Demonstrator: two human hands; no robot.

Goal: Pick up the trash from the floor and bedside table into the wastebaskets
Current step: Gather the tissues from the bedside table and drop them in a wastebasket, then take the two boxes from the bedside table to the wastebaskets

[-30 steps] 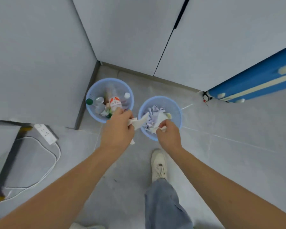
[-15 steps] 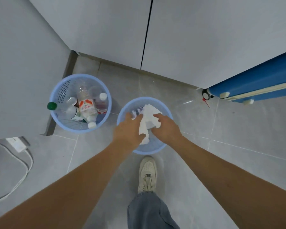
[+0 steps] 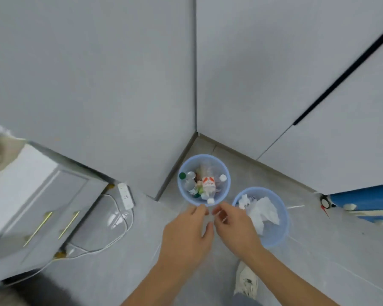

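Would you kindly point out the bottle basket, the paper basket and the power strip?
Bottle basket (image 3: 181, 191): head view, on its left rim.
Paper basket (image 3: 284, 217): head view, on its right wall.
Power strip (image 3: 126, 196): head view, on the middle of its white body.

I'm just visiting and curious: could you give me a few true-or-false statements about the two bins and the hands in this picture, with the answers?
1. The left bin holds bottles. True.
2. The right bin is empty. False: crumpled white paper lies in it.
3. The left hand carries a bottle. False: it holds nothing.
4. The right hand is open and empty. True.
5. A white power strip lies on the floor. True.
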